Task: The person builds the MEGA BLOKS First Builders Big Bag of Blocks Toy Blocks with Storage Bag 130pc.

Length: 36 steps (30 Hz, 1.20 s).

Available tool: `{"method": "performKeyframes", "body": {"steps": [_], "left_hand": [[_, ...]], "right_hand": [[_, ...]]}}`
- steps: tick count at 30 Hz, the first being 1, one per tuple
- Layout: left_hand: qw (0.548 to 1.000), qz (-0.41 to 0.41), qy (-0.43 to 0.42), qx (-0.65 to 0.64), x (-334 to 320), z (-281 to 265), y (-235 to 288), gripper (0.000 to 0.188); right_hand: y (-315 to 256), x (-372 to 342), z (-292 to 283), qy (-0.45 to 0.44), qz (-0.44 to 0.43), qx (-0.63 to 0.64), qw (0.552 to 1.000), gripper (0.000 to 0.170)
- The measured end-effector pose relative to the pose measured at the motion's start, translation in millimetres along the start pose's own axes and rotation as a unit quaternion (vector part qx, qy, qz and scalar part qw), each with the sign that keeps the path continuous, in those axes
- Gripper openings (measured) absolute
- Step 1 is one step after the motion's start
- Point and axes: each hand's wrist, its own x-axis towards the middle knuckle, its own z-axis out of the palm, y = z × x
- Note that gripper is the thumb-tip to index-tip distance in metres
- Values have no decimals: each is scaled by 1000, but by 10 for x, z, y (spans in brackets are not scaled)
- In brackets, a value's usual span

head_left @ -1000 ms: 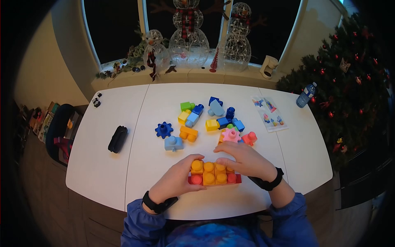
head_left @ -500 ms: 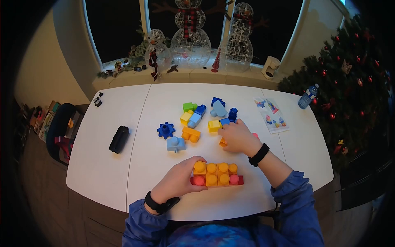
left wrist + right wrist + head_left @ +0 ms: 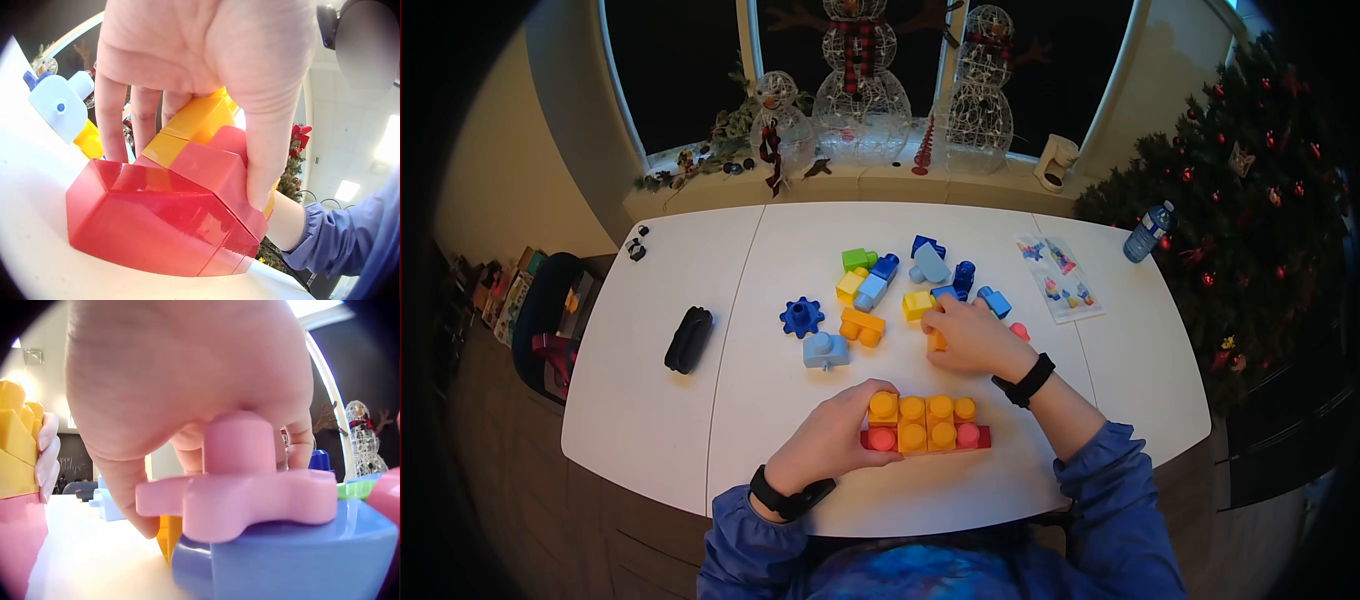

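Note:
My left hand (image 3: pixel 830 430) grips the left end of a built block stack (image 3: pixel 913 436), with thumb and fingers on opposite sides. The stack has yellow-orange studded blocks on a red and pink base. A red sloped block (image 3: pixel 150 219) forms its near end in the left wrist view. Among the loose blocks, my right hand (image 3: pixel 978 335) pinches an orange block (image 3: pixel 937 341), mostly covered by the fingers. Beneath that palm, in the right wrist view, a pink gear piece (image 3: pixel 262 497) lies over a blue block (image 3: pixel 294 562).
Loose blocks lie beyond the hands, including a dark blue gear (image 3: pixel 802 317), a light blue block (image 3: pixel 826 350) and a yellow block (image 3: pixel 917 305). A black case (image 3: pixel 689 340) lies left; a picture sheet (image 3: pixel 1060 278) and a water bottle (image 3: pixel 1149 231) are right.
My right hand has left the right side of the stack and moved forward to the loose blocks, then shifted slightly back toward me at the orange block. My left hand keeps its hold.

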Motion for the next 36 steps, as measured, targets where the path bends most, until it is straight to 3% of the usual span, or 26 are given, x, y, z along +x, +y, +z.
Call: {"method": "performKeyframes", "body": {"steps": [5, 14, 20, 23, 26, 29, 32, 36], "left_hand": [[1000, 2, -1, -5, -1, 2, -15, 76], [999, 13, 19, -41, -10, 16, 0, 70], [999, 14, 17, -34, -10, 15, -8, 69], [999, 13, 14, -30, -8, 13, -5, 69], [999, 14, 14, -29, -8, 14, -10, 69], [1000, 6, 1, -12, -6, 10, -28, 75], [1000, 1, -6, -4, 1, 8, -30, 78], [1000, 9, 0, -4, -3, 21, -59, 78]], "right_hand": [[26, -152, -11, 63, -32, 138, 988, 32], [-12, -218, 85, 148, -81, 163, 972, 57], [18, -229, 99, 75, -57, 90, 991, 52], [86, -211, 152, 96, -85, 43, 991, 49], [77, -246, 49, 121, -52, 133, 982, 47], [-51, -369, -110, 211, -28, 222, 952, 49], [-177, -618, -334, 194, 8, 296, 935, 49], [-203, -998, -276, 188, -12, 386, 903, 54]]}}
